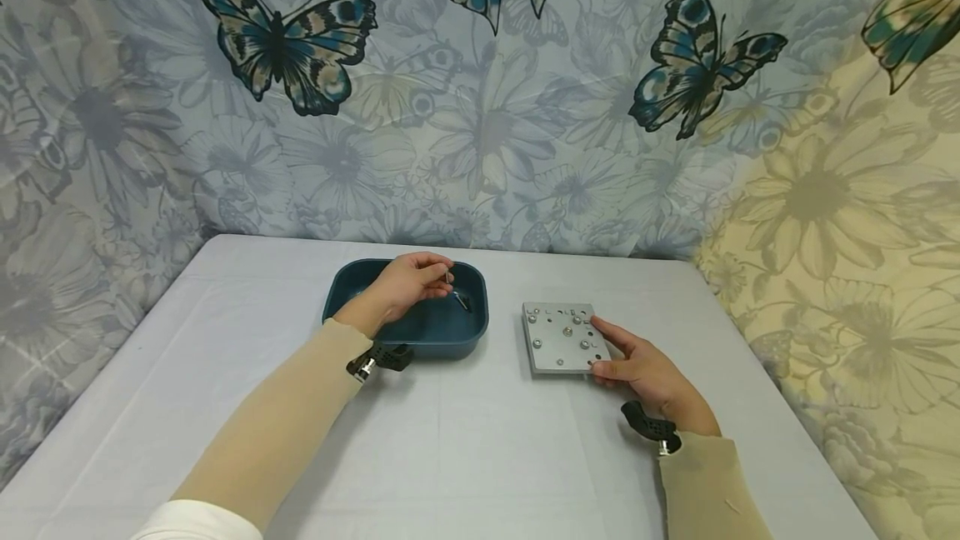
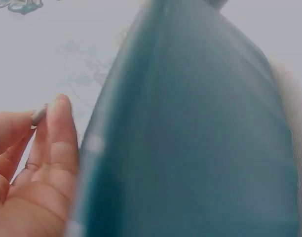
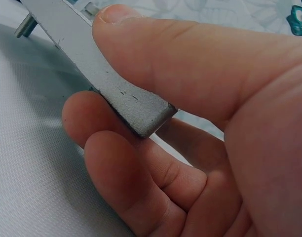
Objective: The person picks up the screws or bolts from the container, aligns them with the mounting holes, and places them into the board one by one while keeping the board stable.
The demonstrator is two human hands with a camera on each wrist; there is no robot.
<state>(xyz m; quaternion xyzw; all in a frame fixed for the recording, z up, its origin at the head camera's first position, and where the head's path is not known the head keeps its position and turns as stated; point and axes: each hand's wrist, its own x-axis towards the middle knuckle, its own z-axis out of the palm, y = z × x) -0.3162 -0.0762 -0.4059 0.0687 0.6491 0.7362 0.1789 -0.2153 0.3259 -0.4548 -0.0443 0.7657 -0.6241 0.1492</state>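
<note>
Over the right part of a dark teal tray (image 1: 420, 340), my left hand (image 1: 408, 283) pinches a small metal screw (image 2: 40, 116) between thumb and fingertips. Most of that screw is hidden by the fingers. Below the hand, inside the tray, lies another metal screw (image 1: 461, 301). My right hand (image 1: 645, 369) grips the right edge of a square grey metal plate (image 1: 551, 340), thumb on its top face and fingers underneath. Several screws stand in the plate's holes, and other holes are bare. A threaded screw end (image 3: 26, 25) sticks out beneath the plate, close over the cloth.
A white cloth (image 1: 480, 457) covers the table. The tray stands left of the plate, with a gap between them. Behind the table and along its sides hangs a backdrop (image 1: 495, 148) printed with flowers and butterflies. A black strap mount (image 1: 651, 426) sits on each wrist.
</note>
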